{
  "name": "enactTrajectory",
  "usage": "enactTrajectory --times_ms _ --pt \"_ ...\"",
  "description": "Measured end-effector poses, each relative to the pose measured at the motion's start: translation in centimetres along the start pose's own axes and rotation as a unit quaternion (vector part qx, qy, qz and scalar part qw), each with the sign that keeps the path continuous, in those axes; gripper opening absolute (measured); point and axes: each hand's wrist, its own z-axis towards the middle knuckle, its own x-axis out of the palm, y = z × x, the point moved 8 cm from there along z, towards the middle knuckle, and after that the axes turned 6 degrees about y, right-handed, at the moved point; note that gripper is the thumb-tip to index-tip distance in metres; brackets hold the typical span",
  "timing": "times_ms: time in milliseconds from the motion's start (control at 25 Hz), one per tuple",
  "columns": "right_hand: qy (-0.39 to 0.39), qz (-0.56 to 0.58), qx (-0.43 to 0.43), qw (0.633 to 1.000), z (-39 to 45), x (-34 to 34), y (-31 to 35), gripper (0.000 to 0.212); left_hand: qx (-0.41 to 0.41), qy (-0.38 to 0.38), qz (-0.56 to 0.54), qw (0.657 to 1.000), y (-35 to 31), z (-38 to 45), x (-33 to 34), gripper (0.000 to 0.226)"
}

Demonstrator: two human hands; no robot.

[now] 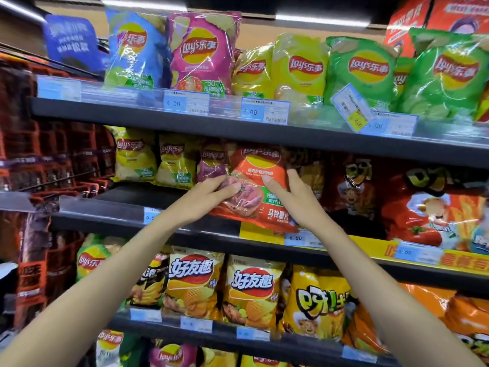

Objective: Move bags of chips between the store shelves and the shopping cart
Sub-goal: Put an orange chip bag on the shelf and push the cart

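Store shelving of dark metal fills the view, four tiers of snack bags behind clear price-tag rails. Nearest the camera, two bare forearms reach up from the bottom corners and meet at the second shelf from the top. Both hands hold one orange Lay's bag, which stands at the front lip of that shelf, tilted a little, its lower edge hanging over the yellow price strip. The left hand grips the bag's left side, fingers curled onto the front over the printed meat picture. The right hand holds the right edge, thumb laid across the front and the fingers wrapped out of sight behind. Just left of the held bag on the same shelf stand a purple Lay's bag and two yellow Lay's bags, set further back; to its right are red bags with a cartoon chef. Below the arms, the third shelf carries yellow ridged-chip bags with red logos and orange-yellow cartoon bags. Above, the top shelf holds a row of blue, magenta, yellow and green Lay's bags, with one loose price tag hanging askew in front of a green one. At far left a blurred stack of red baskets stands beside the shelving, under a blue sign.
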Motion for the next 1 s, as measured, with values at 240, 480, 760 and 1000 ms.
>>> enactTrajectory --times_ms 240,480,760,1000 --pt "0.011 -0.002 0.031 0.999 3.0 -0.6 -1.4 0.037 -0.069 -0.009 0.069 0.995 1.0 3.6 -0.5 0.06" --pt "0.034 -0.038 0.04 0.998 5.0 0.8 -3.5 0.032 -0.11 -0.009 0.119 0.987 2.2 5.1 0.5 0.048" --pt "0.057 -0.137 0.039 0.988 5.1 0.8 -3.8 0.03 -0.12 0.007 0.157 0.98 2.3 5.2 1.4 0.039" --pt "0.016 -0.158 0.034 0.987 3.5 -1.3 -3.2 0.034 -0.087 -0.025 0.228 0.969 0.4 3.4 1.0 0.042"
